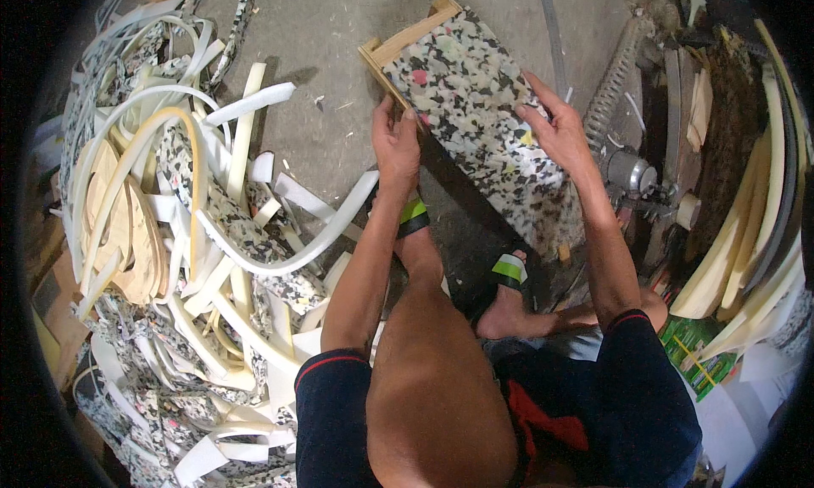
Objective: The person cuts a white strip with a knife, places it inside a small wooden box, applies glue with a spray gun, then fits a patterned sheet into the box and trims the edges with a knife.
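Observation:
A long panel of speckled black, white and grey foam (475, 85) lies along a wooden frame (421, 37), whose pale bar and two short end blocks show at the far end. On its left edge, near that far end, my left hand (397, 145) grips the panel, thumb on top and fingers at the side. Across from it, my right hand (555, 132) holds the right edge with the thumb on the foam; some of its fingers are hidden behind the edge. The panel slants from far left to near right, its near end close to my right forearm.
Foam strips and speckled scraps (246, 310) are heaped at left, with curved wooden pieces (127, 234) among them. A metal spring (615, 81) and round metal part (630, 172) stand at right. Farther right are long foam strips (738, 234) and a green packet (697, 356).

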{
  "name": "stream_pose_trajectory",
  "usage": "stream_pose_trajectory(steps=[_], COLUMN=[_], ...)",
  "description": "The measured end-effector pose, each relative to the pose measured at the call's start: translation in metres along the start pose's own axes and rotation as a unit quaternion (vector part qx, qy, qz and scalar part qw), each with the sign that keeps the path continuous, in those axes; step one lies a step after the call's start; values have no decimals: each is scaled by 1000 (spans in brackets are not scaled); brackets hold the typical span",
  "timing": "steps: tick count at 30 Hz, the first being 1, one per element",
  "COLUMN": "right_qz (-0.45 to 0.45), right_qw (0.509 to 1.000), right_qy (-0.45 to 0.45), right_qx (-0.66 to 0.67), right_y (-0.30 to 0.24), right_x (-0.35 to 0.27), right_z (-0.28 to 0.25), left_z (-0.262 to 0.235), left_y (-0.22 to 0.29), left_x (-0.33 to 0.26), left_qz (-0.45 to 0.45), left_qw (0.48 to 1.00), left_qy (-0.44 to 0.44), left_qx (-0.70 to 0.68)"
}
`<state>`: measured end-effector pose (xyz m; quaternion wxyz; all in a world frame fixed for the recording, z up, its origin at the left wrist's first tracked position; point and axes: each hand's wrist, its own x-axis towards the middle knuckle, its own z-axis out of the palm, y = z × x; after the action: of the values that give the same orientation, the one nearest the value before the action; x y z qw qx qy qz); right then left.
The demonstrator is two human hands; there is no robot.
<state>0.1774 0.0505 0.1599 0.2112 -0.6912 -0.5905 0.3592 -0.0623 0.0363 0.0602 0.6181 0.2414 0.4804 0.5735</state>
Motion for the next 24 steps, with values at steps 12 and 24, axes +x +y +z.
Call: stream_pose_trajectory(steps=[12, 24], right_qz=[2, -71], right_qw=[995, 985], right_qy=[-55, 68], right_qx=[88, -139], right_y=[17, -21], right_x=[10, 56], right_z=[0, 0], left_z=[7, 19], left_y=[-11, 0], left_x=[-7, -3], left_qz=[-34, -83], left_qw=[999, 995], left_qy=[7, 32], left_qx=[32, 45])
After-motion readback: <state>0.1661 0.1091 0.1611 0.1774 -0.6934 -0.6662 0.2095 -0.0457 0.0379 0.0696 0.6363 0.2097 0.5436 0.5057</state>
